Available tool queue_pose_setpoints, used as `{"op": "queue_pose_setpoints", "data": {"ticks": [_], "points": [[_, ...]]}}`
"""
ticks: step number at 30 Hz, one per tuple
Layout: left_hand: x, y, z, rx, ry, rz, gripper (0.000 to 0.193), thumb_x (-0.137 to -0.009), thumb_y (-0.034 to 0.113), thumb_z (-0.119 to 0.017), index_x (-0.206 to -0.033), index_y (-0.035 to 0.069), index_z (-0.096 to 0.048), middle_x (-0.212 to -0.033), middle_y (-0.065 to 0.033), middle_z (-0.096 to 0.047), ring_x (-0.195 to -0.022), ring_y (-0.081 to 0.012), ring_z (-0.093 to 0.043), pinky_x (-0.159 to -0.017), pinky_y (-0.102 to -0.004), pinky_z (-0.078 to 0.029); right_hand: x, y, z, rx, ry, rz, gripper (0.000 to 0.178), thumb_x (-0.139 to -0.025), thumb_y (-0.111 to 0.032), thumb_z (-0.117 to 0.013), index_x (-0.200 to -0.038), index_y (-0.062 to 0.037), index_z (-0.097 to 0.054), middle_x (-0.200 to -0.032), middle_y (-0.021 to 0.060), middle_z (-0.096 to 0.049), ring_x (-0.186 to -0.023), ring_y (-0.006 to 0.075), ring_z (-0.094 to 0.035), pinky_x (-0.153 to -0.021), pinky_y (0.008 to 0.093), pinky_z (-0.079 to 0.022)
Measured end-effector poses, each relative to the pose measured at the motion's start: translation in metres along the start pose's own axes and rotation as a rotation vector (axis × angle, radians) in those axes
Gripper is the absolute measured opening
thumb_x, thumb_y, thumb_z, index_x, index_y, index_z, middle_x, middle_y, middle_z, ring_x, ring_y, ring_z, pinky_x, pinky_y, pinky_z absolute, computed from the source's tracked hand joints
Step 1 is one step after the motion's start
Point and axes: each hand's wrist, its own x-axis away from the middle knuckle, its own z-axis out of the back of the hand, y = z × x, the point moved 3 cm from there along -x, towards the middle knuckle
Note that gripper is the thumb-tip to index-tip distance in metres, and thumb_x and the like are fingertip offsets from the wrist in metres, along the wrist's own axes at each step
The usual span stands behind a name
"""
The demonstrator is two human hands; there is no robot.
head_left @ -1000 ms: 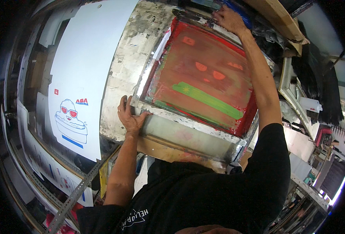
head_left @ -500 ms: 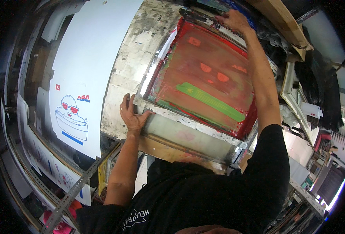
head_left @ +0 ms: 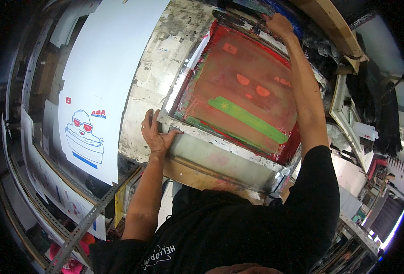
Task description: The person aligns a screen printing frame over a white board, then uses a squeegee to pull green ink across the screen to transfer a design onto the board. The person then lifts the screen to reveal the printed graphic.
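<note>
Ok, head view: red-edged screen [head_left: 220, 77] lies askew in front of the person, w/ green strip [head_left: 247, 121] across its mesh. L hand [head_left: 157, 138] is at the screen's near-left corner, fingers spread, thumb by the frame, not clenched. R hand [head_left: 279, 26] is at its far edge, fingers bent; can't tell if it grips anything. Left of screen: stained pale board [head_left: 149, 75], then big white sheet [head_left: 97, 59] w/ blue & red print. Nr side of screen: translucent panel [head_left: 206, 156]. Past its far edge, to the right: wooden plank [head_left: 332, 25].
</note>
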Motion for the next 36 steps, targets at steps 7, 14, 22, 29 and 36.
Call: {"op": "queue_pose_setpoints", "data": {"ticks": [7, 14, 22, 29, 36], "points": [[-0.003, 0.001, -0.002, 0.003, 0.047, -0.034, 0.098, -0.043, 0.051, -0.086, -0.126, 0.009, -0.056, -0.132, -0.0163, -0.049, -0.113, -0.0366, -0.051, -0.093, -0.0474, -0.041, -0.012, 0.019, -0.022, 0.340, 0.479, 0.890, 0.042, -0.091, -0.037, -0.056, -0.114, -0.0028, -0.063, -0.077, 0.0125, -0.067, -0.075, 0.0339, -0.066, -0.078, 0.0450, -0.051], [-0.001, 0.000, 0.000, 0.015, 0.058, -0.006, 0.096, -0.040, 0.047, -0.088, -0.124, 0.010, -0.058, -0.131, -0.0157, -0.049, -0.111, -0.0362, -0.052, -0.092, -0.0464, -0.043, -0.013, -0.018, -0.036, 0.415, 0.383, 0.318, 0.036, -0.089, -0.033, -0.054, -0.084, -0.0009, -0.069, -0.079, 0.0227, -0.066, -0.076, 0.0383, -0.065, -0.072, 0.0471, -0.051], [-0.007, 0.003, -0.004, 0.008, 0.047, -0.029, 0.098, -0.039, 0.045, -0.088, -0.125, 0.010, -0.057, -0.131, -0.0159, -0.050, -0.110, -0.0355, -0.053, -0.092, -0.0468, -0.043, -0.073, 0.049, -0.060, -0.274, 0.071, -0.008, 0.056, -0.093, -0.047, -0.049, -0.070, 0.0013, -0.066, -0.068, 0.0193, -0.064, -0.064, 0.0331, -0.065, -0.061, 0.0456, -0.049], [-0.003, 0.001, 0.000, -0.012, 0.063, -0.027, 0.098, -0.040, 0.048, -0.088, -0.125, 0.010, -0.057, -0.131, -0.0163, -0.050, -0.114, -0.0358, -0.050, -0.093, -0.0473, -0.042, 0.003, 0.000, -0.002, 0.306, 0.104, 0.566, 0.049, -0.092, -0.044, -0.053, -0.123, -0.0064, -0.058, -0.130, 0.0183, -0.053, -0.114, 0.0359, -0.055, -0.096, 0.0448, -0.045], [-0.003, 0.001, 0.000, 0.004, 0.060, -0.014, 0.099, -0.038, 0.047, -0.088, -0.125, 0.010, -0.057, -0.131, -0.0156, -0.050, -0.114, -0.0352, -0.050, -0.093, -0.0470, -0.042, -0.016, 0.007, -0.023, 0.644, 0.259, 0.787, 0.033, -0.088, -0.037, -0.057, -0.101, -0.0086, -0.068, -0.102, 0.0128, -0.064, -0.097, 0.0340, -0.062, -0.084, 0.0440, -0.050]]}}
